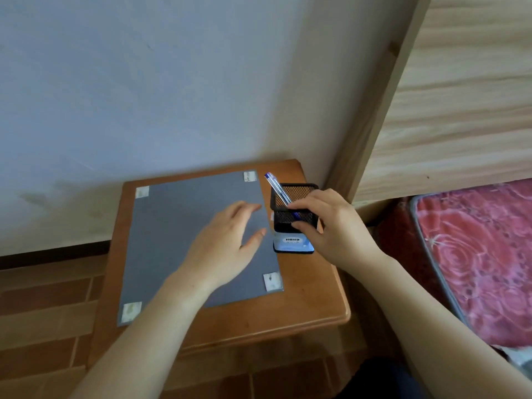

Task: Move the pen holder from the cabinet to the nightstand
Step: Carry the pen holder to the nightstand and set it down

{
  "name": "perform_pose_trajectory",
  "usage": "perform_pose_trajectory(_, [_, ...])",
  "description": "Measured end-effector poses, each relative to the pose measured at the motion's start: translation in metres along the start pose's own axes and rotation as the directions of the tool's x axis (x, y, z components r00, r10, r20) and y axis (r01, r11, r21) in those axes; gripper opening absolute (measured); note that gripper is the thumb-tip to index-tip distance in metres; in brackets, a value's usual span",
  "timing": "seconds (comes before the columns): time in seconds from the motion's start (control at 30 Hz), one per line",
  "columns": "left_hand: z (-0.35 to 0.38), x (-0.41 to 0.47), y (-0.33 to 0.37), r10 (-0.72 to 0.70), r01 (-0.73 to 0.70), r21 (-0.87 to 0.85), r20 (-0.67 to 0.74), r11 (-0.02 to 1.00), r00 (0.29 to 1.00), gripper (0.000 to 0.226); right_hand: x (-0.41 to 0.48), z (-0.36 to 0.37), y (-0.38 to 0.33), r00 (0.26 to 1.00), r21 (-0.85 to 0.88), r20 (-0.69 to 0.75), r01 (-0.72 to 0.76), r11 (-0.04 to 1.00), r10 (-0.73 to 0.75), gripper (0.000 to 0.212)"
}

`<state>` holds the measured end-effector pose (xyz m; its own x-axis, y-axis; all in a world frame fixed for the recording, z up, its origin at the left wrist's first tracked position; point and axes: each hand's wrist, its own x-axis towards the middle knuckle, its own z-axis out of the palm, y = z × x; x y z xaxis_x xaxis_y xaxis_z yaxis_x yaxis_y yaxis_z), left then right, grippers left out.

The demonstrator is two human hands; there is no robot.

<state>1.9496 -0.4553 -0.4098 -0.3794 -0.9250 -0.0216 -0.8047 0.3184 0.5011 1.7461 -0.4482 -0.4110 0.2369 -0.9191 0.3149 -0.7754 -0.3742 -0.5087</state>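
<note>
A black mesh pen holder (pixel 290 218) with a blue and white label low on its front stands on the brown wooden nightstand (pixel 313 300), near its far right corner. A blue pen (pixel 277 188) leans out of it to the upper left. My right hand (pixel 331 226) grips the holder's right side and rim, thumb on the front mesh. My left hand (pixel 227 243) hovers flat, fingers apart, just left of the holder, holding nothing.
A grey mat (pixel 172 226) taped at its corners covers most of the nightstand top. A wooden headboard (pixel 449 96) and a bed with a red floral mattress (pixel 483 260) stand close on the right. A pale wall lies behind, brown floor tiles (pixel 49 312) on the left.
</note>
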Motion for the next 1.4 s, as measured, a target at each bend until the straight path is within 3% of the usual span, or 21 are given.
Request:
perform_pose_trajectory(0.17, [0.044,0.023,-0.026,0.052,-0.049,0.033,-0.1,0.998,0.994,0.048,0.006,0.037,0.039,0.991,-0.052,-0.084,0.098,0.994,-0.102,0.026])
perform_pose_trajectory(0.43, [0.081,0.039,-0.042,0.022,-0.012,0.064,-0.156,0.998,0.987,0.049,0.011,0.067,0.07,0.952,-0.047,-0.222,0.204,0.978,-0.209,0.023])
perform_pose_trajectory(0.7, [0.083,0.036,-0.044,0.02,-0.018,0.01,-0.237,1.0,0.971,0.053,0.005,0.067,0.073,0.939,0.002,-0.313,0.147,0.989,-0.139,0.038])
perform_pose_trajectory(0.87, [0.081,0.045,-0.042,0.114,-0.183,-0.127,-0.421,0.975,0.9,0.054,0.002,0.07,0.081,0.943,0.014,-0.306,0.139,0.99,-0.128,0.039])
perform_pose_trajectory(1.03, [0.093,0.061,-0.053,0.081,-0.068,0.05,-0.36,0.996,0.929,0.064,0.007,0.078,0.081,0.942,0.05,-0.328,0.085,0.995,-0.064,0.038])
perform_pose_trajectory(1.17, [0.11,0.074,-0.074,-0.083,0.12,0.184,-0.2,0.975,0.976,0.062,0.022,0.082,0.085,0.938,0.054,-0.346,0.043,0.998,-0.021,0.038])
perform_pose_trajectory(1.4, [0.12,0.076,-0.081,-0.072,0.124,0.234,-0.219,0.964,0.973,0.053,0.048,0.09,0.091,0.93,0.047,-0.369,0.021,0.999,-0.002,0.037])
